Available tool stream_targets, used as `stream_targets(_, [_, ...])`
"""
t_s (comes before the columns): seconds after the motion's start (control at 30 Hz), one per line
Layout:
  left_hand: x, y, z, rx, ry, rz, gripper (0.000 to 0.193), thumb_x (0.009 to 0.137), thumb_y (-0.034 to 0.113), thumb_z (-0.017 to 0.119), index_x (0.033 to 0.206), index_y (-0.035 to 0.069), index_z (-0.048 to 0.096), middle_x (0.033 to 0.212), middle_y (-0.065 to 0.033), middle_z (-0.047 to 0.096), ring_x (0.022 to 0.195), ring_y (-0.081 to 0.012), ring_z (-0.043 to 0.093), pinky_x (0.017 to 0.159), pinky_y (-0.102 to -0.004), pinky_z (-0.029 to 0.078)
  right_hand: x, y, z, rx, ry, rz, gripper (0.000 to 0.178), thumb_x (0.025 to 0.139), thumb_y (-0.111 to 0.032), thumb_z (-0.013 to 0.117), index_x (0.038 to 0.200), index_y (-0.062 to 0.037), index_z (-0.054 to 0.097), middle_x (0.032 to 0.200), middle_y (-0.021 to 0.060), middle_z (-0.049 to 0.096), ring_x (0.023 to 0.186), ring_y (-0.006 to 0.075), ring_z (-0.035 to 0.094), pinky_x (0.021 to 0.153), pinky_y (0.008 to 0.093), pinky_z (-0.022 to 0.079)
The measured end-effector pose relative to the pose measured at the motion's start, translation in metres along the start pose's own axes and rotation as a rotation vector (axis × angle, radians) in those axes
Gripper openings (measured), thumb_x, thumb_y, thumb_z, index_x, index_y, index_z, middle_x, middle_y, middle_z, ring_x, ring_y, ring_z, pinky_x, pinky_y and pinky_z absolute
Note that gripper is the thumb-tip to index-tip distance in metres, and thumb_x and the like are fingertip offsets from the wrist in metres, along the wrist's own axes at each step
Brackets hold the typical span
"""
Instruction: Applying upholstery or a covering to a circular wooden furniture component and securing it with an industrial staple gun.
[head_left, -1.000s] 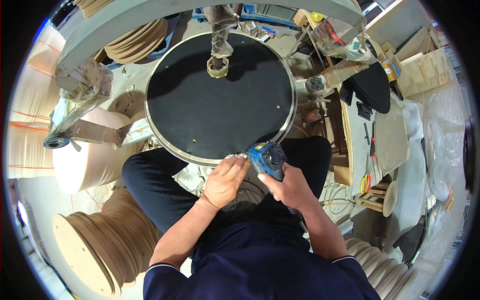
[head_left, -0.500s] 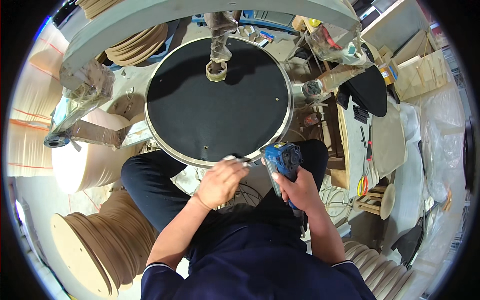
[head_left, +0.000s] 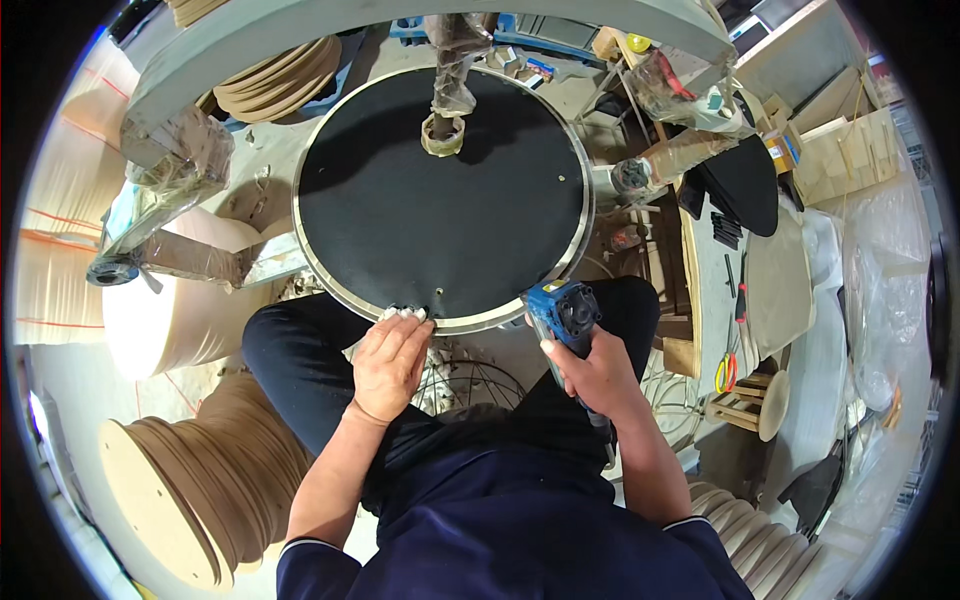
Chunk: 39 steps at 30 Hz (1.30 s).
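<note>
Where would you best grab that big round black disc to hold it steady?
By its near rim, from the person's side: the black disc lies flat with a thin pale edge, and the left hand already rests its fingertips there. The right hand holds the blue power tool.

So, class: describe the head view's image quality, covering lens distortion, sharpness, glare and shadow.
Head view: fisheye bends straight edges near the rim, with black corners outside the image circle; the round black panel, left hand and blue power tool in the right hand are sharp; soft shadow on the panel's top; plastic sheeting at right is washed out.
</note>
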<state>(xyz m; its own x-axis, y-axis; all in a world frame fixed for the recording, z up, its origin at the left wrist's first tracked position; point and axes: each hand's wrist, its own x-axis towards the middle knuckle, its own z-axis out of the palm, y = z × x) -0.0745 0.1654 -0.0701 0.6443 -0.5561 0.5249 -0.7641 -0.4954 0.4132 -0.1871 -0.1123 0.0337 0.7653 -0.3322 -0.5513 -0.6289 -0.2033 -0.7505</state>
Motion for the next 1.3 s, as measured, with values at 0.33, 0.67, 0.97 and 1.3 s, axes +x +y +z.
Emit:
stream_targets(0.33, [-0.003, 0.009, 0.007, -0.121, -0.077, 0.049, 0.039, 0.077, 0.000, 0.082, 0.116, 0.003, 0.078, 0.115, -0.0108, 0.075, 0.112, -0.0314, 0.073, 0.102, -0.0432, 0.060, 0.000, -0.001, 0.004, -0.035, -0.008, -0.007, 0.040, 0.099, -0.034, 0.078, 0.110, 0.0024, 0.068, 0.064, 0.0027, 0.063, 0.053, 0.0113, 0.061, 0.054, 0.0308, 0.050])
stream_targets(0.67, [-0.002, 0.025, 0.023, -0.189, -0.119, 0.096, 0.036, 0.081, 0.003, 0.079, 0.117, 0.004, 0.078, 0.119, -0.0120, 0.076, 0.117, -0.0325, 0.073, 0.106, -0.0449, 0.058, -0.003, -0.007, 0.002, 0.021, -0.041, 0.019, 0.033, 0.100, -0.030, 0.079, 0.104, 0.0007, 0.067, 0.066, 0.0016, 0.063, 0.053, 0.0094, 0.059, 0.053, 0.0295, 0.047])
stream_targets(0.97, [0.013, -0.003, -0.015, -0.027, -0.015, 0.104, 0.048, 0.080, 0.001, 0.077, 0.128, 0.010, 0.075, 0.123, -0.0068, 0.070, 0.118, -0.0299, 0.067, 0.103, -0.0480, 0.053, -0.018, 0.009, -0.009, 0.153, 0.026, 0.004, 0.029, 0.100, -0.028, 0.079, 0.102, -0.0013, 0.068, 0.068, 0.0008, 0.063, 0.053, 0.0080, 0.058, 0.050, 0.0271, 0.046])
stream_targets(1.3, [0.015, -0.050, -0.027, 0.057, -0.011, 0.109, 0.031, 0.080, 0.000, 0.078, 0.111, 0.006, 0.078, 0.112, -0.0069, 0.073, 0.108, -0.0283, 0.070, 0.098, -0.0453, 0.056, -0.021, 0.017, 0.001, 0.142, -0.007, 0.014, 0.018, 0.099, -0.019, 0.077, 0.104, -0.0031, 0.069, 0.070, 0.0006, 0.063, 0.053, 0.0079, 0.058, 0.052, 0.0266, 0.046])
